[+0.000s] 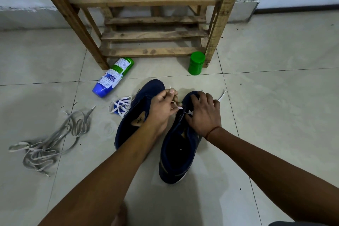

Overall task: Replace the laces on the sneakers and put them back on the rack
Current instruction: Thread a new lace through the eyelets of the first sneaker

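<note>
We are lacing the right sneaker [176,152], which lies on the tiles with its long axis running away from us, toe toward the wooden rack [146,0]. Our right hand [203,113] curls over its front eyelets. Our left hand [163,103], just beside it, pinches the white lace [177,106], so we judge the next pull goes leftward across that axis.

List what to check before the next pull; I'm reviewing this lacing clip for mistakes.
1. Left hand pinches the white lace: ok.
2. Right hand holds the same lace at the right sneaker: ok.
3. Grey laces lie apart from both shoes: ok.
4. Spare white lace beside the left sneaker: ok.
5. Left sneaker laced: not ok.
6. Next eyelet: cannot tell, hands hide it.
</note>
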